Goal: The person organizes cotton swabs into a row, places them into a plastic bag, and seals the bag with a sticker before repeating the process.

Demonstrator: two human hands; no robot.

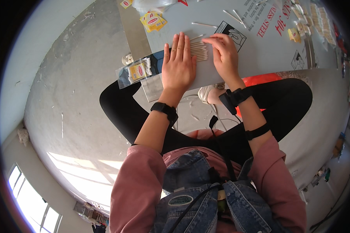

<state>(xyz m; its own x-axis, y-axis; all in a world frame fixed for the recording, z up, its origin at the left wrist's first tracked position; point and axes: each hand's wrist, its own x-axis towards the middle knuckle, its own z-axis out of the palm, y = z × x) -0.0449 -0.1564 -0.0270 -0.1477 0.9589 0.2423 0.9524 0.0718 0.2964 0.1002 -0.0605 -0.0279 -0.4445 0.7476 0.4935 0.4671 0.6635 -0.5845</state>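
Observation:
My left hand (178, 64) lies flat with its fingers stretched over a row of cotton swabs (198, 51) on the table; the row's other ends are hidden beneath it. One loose swab (197, 37) slants out past its fingertips. My right hand (224, 54) is at the row's right end, fingers bent together and fingertips by the upper swabs. Whether it pinches anything is too small to make out. Left of my left hand, a clear plastic bag (123, 79) holds swabs and a yellow card (137, 72).
Yellow cards (153, 21) lie at the far left of the table (190, 15). Loose swabs (237, 17) are scattered farther back. Swab bundles (322, 23) and a yellow packet (294, 35) sit at the far right. A red bag (260, 79) shows below the table's near edge.

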